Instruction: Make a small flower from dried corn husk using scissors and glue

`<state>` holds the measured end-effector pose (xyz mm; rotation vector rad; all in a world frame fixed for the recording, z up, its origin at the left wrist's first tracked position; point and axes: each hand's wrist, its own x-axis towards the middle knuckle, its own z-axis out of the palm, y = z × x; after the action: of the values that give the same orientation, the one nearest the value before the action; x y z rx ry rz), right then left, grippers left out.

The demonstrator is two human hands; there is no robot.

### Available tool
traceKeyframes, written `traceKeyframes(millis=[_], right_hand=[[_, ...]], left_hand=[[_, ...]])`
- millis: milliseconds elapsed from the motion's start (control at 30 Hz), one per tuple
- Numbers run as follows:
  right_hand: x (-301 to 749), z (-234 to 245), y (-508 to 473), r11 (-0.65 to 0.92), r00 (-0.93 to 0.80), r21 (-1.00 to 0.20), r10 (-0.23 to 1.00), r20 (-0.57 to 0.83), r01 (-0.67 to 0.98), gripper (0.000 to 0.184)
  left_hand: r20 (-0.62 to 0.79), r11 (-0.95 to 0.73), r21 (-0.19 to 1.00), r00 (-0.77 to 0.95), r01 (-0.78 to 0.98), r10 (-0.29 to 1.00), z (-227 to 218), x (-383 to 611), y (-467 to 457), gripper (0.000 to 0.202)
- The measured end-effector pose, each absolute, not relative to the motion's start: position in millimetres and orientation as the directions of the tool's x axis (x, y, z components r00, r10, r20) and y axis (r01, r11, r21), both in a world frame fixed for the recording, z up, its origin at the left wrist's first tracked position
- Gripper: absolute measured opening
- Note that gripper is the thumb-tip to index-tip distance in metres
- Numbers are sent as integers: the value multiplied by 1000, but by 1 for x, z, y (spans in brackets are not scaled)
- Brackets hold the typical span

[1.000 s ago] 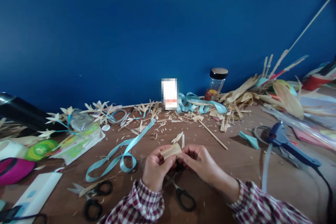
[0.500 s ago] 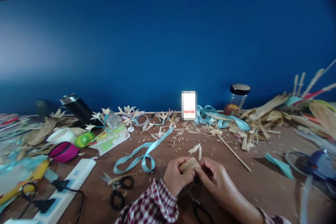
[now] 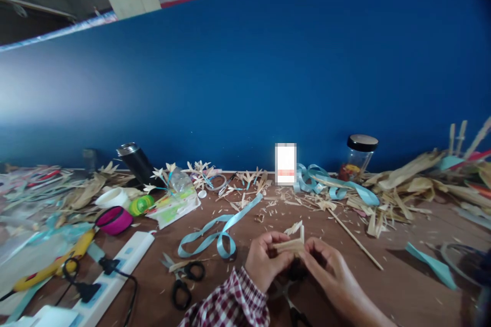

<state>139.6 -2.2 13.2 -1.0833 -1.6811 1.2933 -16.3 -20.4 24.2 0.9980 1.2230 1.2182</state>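
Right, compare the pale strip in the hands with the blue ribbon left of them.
Colour: the strip is straw-coloured, the ribbon light blue. Size: the strip is short, the ribbon longer. State: the left hand holds the strip, the right hand at its end; the ribbon lies looped on the table. Both look thin.

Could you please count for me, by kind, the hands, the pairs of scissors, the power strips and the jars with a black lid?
Hands, left hand and right hand: 2
Pairs of scissors, one partly hidden: 2
Power strip: 1
Black-lidded jar: 1
Total: 6
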Motion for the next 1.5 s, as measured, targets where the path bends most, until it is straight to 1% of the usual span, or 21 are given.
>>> traceKeyframes(millis=[133,233,367,467,500,533,567,600,633,667,700,733,800,833,867,933,1000,1067,1167,1233,1500], right_hand=[[140,15,1,137,-438,-977,898,54,162,26],[139,17,1,139,-459,-977,887,51,159,26],[137,15,0,81,-430,-993,902,35,88,30],[137,10,2,2,-377,-999,926,-10,32,35],[137,9,3,-40,-361,-999,932,-43,14,36],[137,9,4,-87,-343,-996,936,-79,-10,37],[138,9,5,-143,-326,-989,938,-121,-45,38],[138,10,6,-204,-312,-974,936,-165,-96,38],[139,11,6,-266,-305,-950,930,-208,-163,37],[140,13,6,-331,-307,-914,917,-253,-235,35],[141,15,6,-400,-330,-867,895,-300,-298,33],[142,17,6,-468,-369,-815,864,-342,-342,31],[144,21,6,-578,-469,-729,791,-392,-367,27],[145,23,5,-616,-515,-703,757,-403,-356,26],[146,24,5,-639,-546,-689,732,-407,-342,25],[147,25,4,-655,-563,-683,714,-417,-324,25],[146,26,3,-661,-554,-685,708,-437,-305,25],[146,27,3,-664,-549,-690,705,-449,-288,25],[145,27,3,-667,-557,-687,701,-445,-290,24],[146,26,4,-669,-569,-682,697,-437,-296,23],[147,23,5,-719,-597,-633,650,-470,-285,23]], left_hand=[[-123,117,987,-46,-109,991,25,-15,-21,31],[-128,125,982,-12,-141,992,23,-15,-22,33],[-132,130,978,-3,-162,991,18,-17,-21,35],[-163,162,979,4,-126,987,14,-17,-21,36],[-136,135,987,-10,-86,991,13,-17,-22,37],[-72,71,997,-53,-19,996,12,-17,-23,39],[29,-20,997,-116,78,993,11,-16,-25,41],[163,-127,971,-175,201,971,11,-16,-27,45],[312,-230,913,-210,338,927,10,-16,-30,48],[449,-320,823,-192,469,873,10,-17,-32,52],[560,-391,714,-138,580,817,10,-17,-33,53],[637,-449,599,-55,663,769,11,-18,-34,53],[714,-536,404,111,741,691,14,-19,-35,46],[729,-568,336,174,751,662,16,-20,-34,41],[739,-599,289,224,747,635,18,-21,-33,37],[752,-654,248,283,715,595,22,-22,-31,31],[769,-694,252,296,674,566,25,-22,-29,28],[778,-722,285,289,630,558,28,-21,-28,28],[764,-729,360,265,583,589,31,-19,-28,26],[754,-726,388,258,568,604,32,-18,-27,26],[745,-732,392,274,557,608,32,-19,-27,26]])
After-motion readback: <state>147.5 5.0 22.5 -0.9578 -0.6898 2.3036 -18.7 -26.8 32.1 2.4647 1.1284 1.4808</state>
